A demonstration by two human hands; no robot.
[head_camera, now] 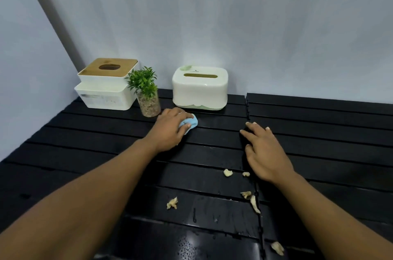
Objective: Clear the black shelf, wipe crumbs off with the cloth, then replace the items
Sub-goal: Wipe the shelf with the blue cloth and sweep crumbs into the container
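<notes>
My left hand [170, 128] grips a light blue cloth [192, 122] and presses it on the black slatted shelf [319, 132], just in front of the white and green tissue box [200, 87]. My right hand [265, 151] lies flat on the shelf to the right, fingers spread, holding nothing. Several pale crumbs lie on the slats near me, such as one crumb [172, 203] at the centre and another crumb [228, 172] beside my right wrist. A small potted plant [146, 91] in a glass jar stands left of the cloth. A white box with a wooden lid [106, 85] sits at the back left corner.
A pale wall [234, 26] rises directly behind the shelf, with a second wall on the left. A seam [247, 106] splits the shelf into two panels. Wet droplets shine on the near slats.
</notes>
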